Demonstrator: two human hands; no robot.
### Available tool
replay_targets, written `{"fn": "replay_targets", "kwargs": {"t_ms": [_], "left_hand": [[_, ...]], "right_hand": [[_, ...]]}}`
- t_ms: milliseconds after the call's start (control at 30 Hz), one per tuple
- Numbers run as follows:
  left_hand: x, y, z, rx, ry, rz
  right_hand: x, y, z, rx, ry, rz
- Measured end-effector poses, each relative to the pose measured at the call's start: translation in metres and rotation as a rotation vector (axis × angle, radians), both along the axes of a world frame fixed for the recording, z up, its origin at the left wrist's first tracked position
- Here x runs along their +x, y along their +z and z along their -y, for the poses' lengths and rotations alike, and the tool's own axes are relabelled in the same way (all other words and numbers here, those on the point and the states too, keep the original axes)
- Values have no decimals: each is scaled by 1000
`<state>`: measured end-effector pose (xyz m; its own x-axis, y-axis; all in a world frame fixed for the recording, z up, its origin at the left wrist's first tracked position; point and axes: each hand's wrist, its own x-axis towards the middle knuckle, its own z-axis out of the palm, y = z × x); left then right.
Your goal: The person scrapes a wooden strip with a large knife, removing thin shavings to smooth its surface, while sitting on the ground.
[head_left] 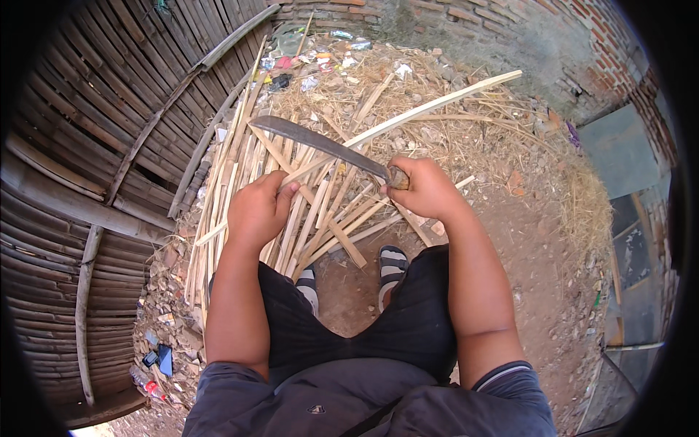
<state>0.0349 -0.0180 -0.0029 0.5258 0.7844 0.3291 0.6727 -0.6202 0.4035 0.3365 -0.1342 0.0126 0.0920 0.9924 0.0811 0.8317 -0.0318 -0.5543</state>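
Note:
My left hand (256, 211) is closed around a long pale bamboo strip (429, 105), which slants from the lower left up to the far right. In my right hand (421, 188) is the handle of a machete (313, 136). Its dark, broad blade points to the left and crosses over the strip, its curved tip beyond my left hand. Whether the edge touches the strip I cannot tell. Below both hands, many split bamboo strips (320, 211) lie in a loose pile on the ground.
A bamboo-slat wall (95, 109) rises on the left, a brick wall (480, 29) at the back. Dry shavings and litter (320, 65) cover the far ground. Grey panels (619, 149) lean at the right. A plastic bottle (148, 382) lies at lower left. My sandalled feet (393, 269) stand near the pile.

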Motion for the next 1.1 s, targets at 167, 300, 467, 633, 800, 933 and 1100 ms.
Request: {"fn": "replay_targets", "kwargs": {"t_ms": [167,300,467,633,800,933,1100], "left_hand": [[6,-3,2,81,9,45],[7,-2,6,68,4,91],[12,-1,8,78,-20,53],[13,-8,4,64,-20,36],[9,-3,6,57,2,54],[5,-6,4,105,9,52],[8,-6,3,54,-4,57]], "right_hand": [[19,-10,-4,16,-5,-190],[-5,-6,2,104,-19,-110],[9,-1,1,-13,-26,-95],[0,-1,-1,13,-58,-33],[0,-4,-5,49,-72,-109],[18,-8,-7,-44,-134,-109],[-7,-17,-7,155,10,0]]}}
